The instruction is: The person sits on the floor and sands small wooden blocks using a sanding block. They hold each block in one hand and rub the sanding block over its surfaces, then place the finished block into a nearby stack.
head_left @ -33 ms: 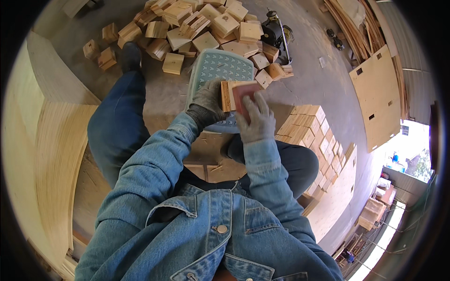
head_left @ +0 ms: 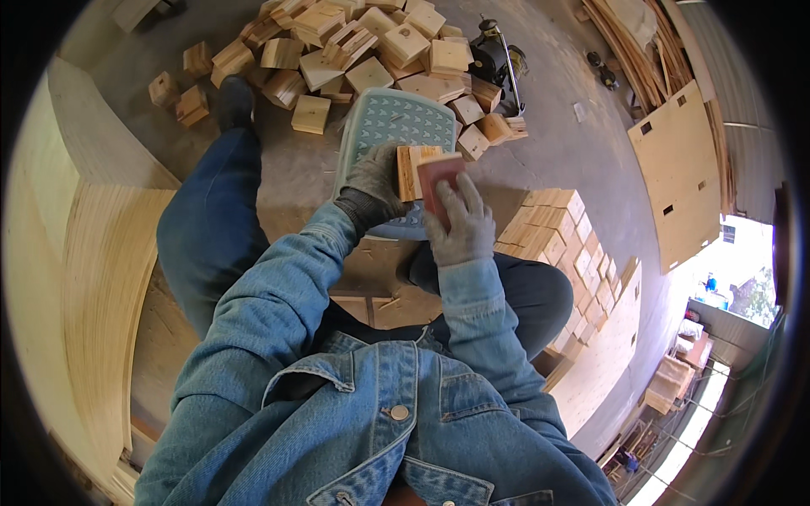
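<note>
In a grey glove, my left hand (head_left: 374, 179) is closed round the left side of a pale wooden block (head_left: 409, 174), which it holds up over a light blue plastic stool (head_left: 392, 120). My right hand (head_left: 462, 226), gloved too, has its fingers and thumb on a flat reddish-brown sanding block (head_left: 439, 180). The sanding block overlaps the right face of the wooden block and is tilted against it. Whether the two touch along the whole face cannot be seen.
Beyond the stool lies a loose heap of wooden blocks (head_left: 369, 76). A neat stack of blocks (head_left: 557, 223) stands right of my knee. Large plywood (head_left: 101, 278) rises at my left. A black tool with a metal bar (head_left: 510, 72) is beside the heap.
My right hand has shifted slightly, and the sanding block has turned and slid a little down and to the left. The left hand and the wooden block look almost unmoved.
</note>
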